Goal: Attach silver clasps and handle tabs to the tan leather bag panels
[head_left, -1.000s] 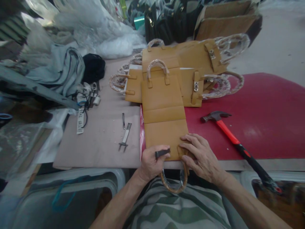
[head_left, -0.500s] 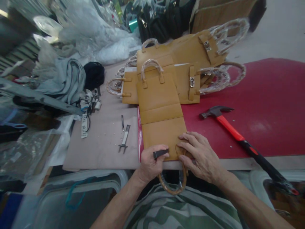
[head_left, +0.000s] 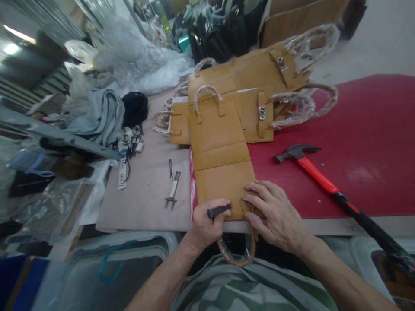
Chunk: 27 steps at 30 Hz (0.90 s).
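A tan leather bag piece (head_left: 223, 181) lies opened out over the table's front edge, one handle (head_left: 207, 90) at its far end. Its near handle (head_left: 238, 261) hangs over the edge in clear wrap. My left hand (head_left: 210, 220) is closed round a short dark rod, like a punch (head_left: 218, 211), held slanted over the near end of the leather; its tip is hard to make out. My right hand (head_left: 275, 211) rests on the near right corner, thumb and index finger closed about the handle tab (head_left: 247, 208), partly hidden. Right of it lies a claw hammer (head_left: 317, 175) with a red and black grip.
More tan bag pieces (head_left: 256, 71) with wrapped handles are stacked behind. A two-pronged tool (head_left: 173, 190) and a thin metal rod (head_left: 170, 169) lie to the left. The red mat (head_left: 363, 142) spreads right. Plastic bins (head_left: 129, 259) stand below the edge; black bags (head_left: 214, 39) are at the back.
The view has shifted slightly, so the scene sits a little further right. Both hands keep their places on the leather, and the punch stays in my left hand.
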Each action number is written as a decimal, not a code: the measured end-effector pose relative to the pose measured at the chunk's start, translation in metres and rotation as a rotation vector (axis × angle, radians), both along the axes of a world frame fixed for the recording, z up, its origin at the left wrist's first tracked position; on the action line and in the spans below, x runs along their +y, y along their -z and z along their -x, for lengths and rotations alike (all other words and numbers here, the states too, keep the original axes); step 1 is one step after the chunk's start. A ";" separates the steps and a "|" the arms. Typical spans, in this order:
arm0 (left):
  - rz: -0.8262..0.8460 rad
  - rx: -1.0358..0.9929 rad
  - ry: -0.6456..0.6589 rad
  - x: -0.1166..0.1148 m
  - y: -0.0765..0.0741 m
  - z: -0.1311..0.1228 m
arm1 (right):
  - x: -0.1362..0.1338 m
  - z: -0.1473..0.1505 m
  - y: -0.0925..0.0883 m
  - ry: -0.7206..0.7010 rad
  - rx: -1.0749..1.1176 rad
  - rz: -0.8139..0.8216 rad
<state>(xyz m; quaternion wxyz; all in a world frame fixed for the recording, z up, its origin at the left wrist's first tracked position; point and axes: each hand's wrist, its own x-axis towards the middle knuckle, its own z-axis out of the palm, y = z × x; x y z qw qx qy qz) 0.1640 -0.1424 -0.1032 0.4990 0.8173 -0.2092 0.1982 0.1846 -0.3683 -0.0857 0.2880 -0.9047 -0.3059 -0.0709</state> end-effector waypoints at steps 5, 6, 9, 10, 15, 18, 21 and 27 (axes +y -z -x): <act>-0.016 0.044 0.024 0.000 -0.001 -0.002 | 0.000 0.000 0.000 0.008 0.007 0.004; -0.020 0.047 0.018 -0.001 -0.002 -0.002 | 0.000 0.001 0.000 0.010 0.010 0.002; -0.043 0.039 -0.001 -0.002 -0.003 -0.002 | 0.000 0.001 0.000 0.014 0.016 -0.003; -0.052 0.031 -0.009 -0.003 -0.004 -0.002 | 0.000 0.001 0.000 0.014 0.016 -0.003; -0.046 -0.027 -0.048 -0.006 -0.005 0.001 | -0.001 0.001 0.000 0.006 -0.001 0.004; -0.039 -0.029 -0.031 -0.005 -0.004 0.001 | -0.001 0.001 0.000 0.004 -0.010 -0.001; -0.050 -0.010 -0.030 -0.004 -0.005 0.000 | -0.001 0.001 0.000 0.009 -0.008 -0.013; -0.129 0.062 -0.020 -0.006 -0.013 -0.006 | -0.001 0.001 0.000 0.005 -0.015 -0.011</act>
